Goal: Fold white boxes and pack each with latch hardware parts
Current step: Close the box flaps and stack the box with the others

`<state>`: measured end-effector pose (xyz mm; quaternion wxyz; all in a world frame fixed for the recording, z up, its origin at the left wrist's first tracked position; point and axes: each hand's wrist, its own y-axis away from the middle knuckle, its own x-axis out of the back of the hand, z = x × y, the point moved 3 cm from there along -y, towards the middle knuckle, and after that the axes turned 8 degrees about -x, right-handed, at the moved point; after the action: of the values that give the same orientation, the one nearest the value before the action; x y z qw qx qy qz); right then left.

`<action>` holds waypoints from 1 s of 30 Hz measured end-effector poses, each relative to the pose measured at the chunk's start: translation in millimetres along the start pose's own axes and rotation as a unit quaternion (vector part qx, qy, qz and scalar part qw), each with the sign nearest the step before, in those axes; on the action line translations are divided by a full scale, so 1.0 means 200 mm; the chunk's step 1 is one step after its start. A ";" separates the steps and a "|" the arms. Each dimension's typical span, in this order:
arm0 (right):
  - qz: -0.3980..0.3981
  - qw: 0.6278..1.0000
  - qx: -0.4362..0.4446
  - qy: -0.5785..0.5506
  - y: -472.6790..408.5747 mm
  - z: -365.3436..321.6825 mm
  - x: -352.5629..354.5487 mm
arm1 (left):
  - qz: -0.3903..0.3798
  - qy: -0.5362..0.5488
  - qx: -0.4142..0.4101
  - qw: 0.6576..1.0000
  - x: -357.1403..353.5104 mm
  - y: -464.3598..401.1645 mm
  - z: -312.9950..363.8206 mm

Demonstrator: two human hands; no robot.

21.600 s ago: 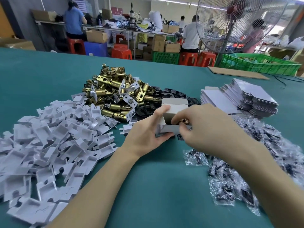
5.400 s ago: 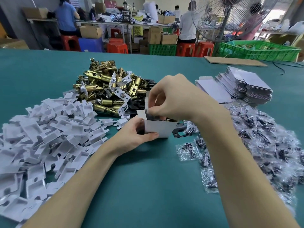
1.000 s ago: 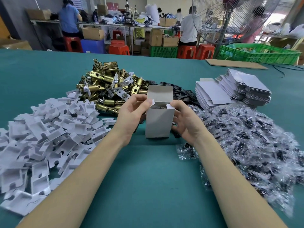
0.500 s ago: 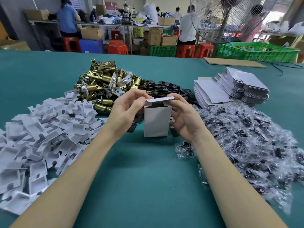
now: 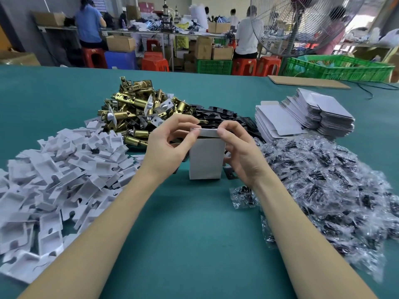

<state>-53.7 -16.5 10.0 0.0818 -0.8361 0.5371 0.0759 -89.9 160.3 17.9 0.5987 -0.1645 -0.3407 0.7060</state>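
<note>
Item: upright white cardboard box (image 5: 206, 160) on teal desk (image 5: 194, 234). Top flap, raised a second earlier, was folded down; left hand (image 5: 170, 147) and right hand (image 5: 239, 152) pinched its corners. Closure nearly complete.

Head-worn view, forward-down, close over hands (image 5: 207, 147)

A packing workshop on a factory floor. The near green table (image 5: 194, 244) is heaped with bulk stock: brass latches (image 5: 133, 108), white plastic inserts (image 5: 54, 169), bagged screws (image 5: 323, 180) and flat box blanks (image 5: 302, 117). Far off, workers sit on red stools (image 5: 244, 65) at long benches among cardboard cartons (image 5: 121, 43), green crates (image 5: 336, 70) and a big standing fan (image 5: 302, 24).
</note>
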 end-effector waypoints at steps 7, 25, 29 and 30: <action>0.002 1.000 -0.013 0.002 -0.01 0.01 0.01 | 0.000 -0.005 0.005 1.000 -0.01 0.03 0.00; -0.014 0.992 0.081 0.093 0.01 0.00 0.07 | -0.073 -0.091 -0.100 0.988 -0.04 0.05 -0.02; -0.009 0.985 0.100 0.143 0.01 0.00 0.05 | -0.059 -0.031 -0.036 0.997 -0.03 0.06 -0.07; -0.003 0.985 0.094 0.145 0.01 0.00 0.05 | -0.067 -0.004 0.015 0.998 -0.03 0.08 -0.09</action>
<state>-51.0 -26.1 7.0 0.0815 -0.8285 0.5455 -0.0970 -88.2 158.0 -6.0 0.6458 -0.1297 -0.3427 0.6698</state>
